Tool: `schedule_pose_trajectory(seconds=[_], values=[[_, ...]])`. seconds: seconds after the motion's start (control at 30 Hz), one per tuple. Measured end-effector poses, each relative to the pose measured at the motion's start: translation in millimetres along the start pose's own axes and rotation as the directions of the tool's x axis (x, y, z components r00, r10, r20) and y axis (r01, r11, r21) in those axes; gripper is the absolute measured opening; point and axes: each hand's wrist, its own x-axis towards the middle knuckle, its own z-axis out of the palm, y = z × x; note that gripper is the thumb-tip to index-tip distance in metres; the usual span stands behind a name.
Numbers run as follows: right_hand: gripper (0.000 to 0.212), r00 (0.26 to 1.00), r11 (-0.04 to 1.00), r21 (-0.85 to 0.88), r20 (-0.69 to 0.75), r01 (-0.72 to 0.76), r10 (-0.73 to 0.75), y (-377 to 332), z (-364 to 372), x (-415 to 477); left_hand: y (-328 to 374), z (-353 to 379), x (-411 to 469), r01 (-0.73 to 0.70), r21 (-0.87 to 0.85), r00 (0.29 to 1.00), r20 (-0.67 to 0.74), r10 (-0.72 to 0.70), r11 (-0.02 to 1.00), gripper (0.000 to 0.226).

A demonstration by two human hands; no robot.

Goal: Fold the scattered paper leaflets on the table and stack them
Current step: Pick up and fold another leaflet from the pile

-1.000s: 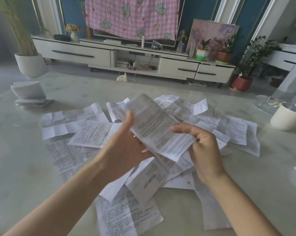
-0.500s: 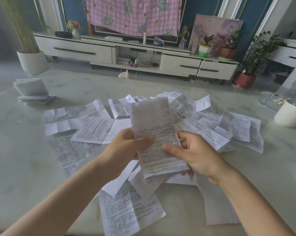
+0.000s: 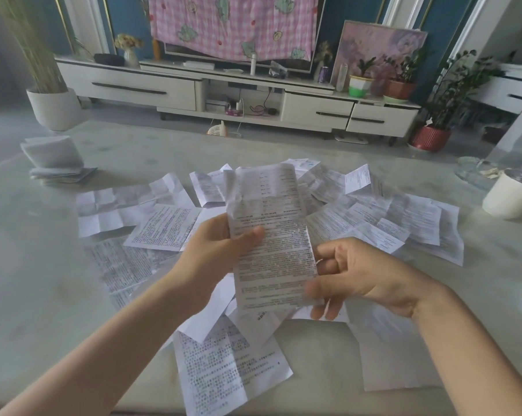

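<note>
A pink checked cloth (image 3: 232, 25) hangs over a television (image 3: 211, 57) above a long white media cabinet (image 3: 133, 85). A floral painting (image 3: 373, 46) leans on the cabinet's right end behind small potted plants (image 3: 399, 88). A white planter (image 3: 54, 108) stands on the floor (image 3: 1, 130) at left, a red-potted plant (image 3: 430, 138) at right.

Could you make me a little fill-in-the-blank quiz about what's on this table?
The left hand and right hand hold one leaflet; the ____ hand grips higher.
The stack of folded leaflets lies far ____.
The white container stands on the table's ____ side.
The checked cloth behind is ____.
Missing words: left, left, right, pink.
</note>
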Motion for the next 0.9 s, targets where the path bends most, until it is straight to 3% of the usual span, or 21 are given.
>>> schedule_pose_trajectory(seconds=[0.13, 0.3, 0.47, 0.57, 0.67, 0.73, 0.83, 0.9], values=[[0.038, 0.981, 0.999, 0.021, -0.189, 0.045, -0.04, 1, 0, 4, 1, 5, -4, 0.021, 0.091, 0.994, 0.102, -0.03, 0.996, 0.014], [0.018, 0.947, 0.983, 0.152, -0.316, 0.101, -0.049, 4, 9, 15, -1, 3, 1, 0.116, 0.061, 0.992, 0.04, -0.118, 0.991, 0.018], [0.022, 0.949, 0.95, 0.291, -0.315, 0.115, -0.018, 10, 13, 18, -1, 5, 2, 0.149, -0.081, 0.988, -0.038, -0.153, 0.985, 0.032], [0.034, 0.932, 0.935, 0.317, -0.362, 0.162, -0.038, 11, 16, 23, 1, 5, 3, 0.202, -0.206, 0.969, -0.102, -0.226, 0.957, 0.035], [0.056, 0.887, 0.95, 0.245, -0.457, 0.193, -0.063, 12, 18, 25, 2, 3, 3, 0.274, -0.375, 0.954, -0.013, -0.3, 0.886, 0.034], [0.06, 0.846, 0.969, 0.113, -0.517, 0.218, -0.13, 13, 19, 26, 0, 3, 2, 0.332, -0.302, 0.943, 0.106, -0.315, 0.893, 0.045], [0.058, 0.792, 0.962, -0.047, -0.557, 0.271, -0.25, 14, 18, 26, -3, 10, -3, 0.365, -0.094, 0.913, 0.231, -0.336, 0.926, 0.031], [0.053, 0.771, 0.952, -0.116, -0.563, 0.284, -0.299, 14, 19, 25, -5, 13, -5, 0.353, -0.098, 0.917, 0.233, -0.323, 0.931, 0.028]])
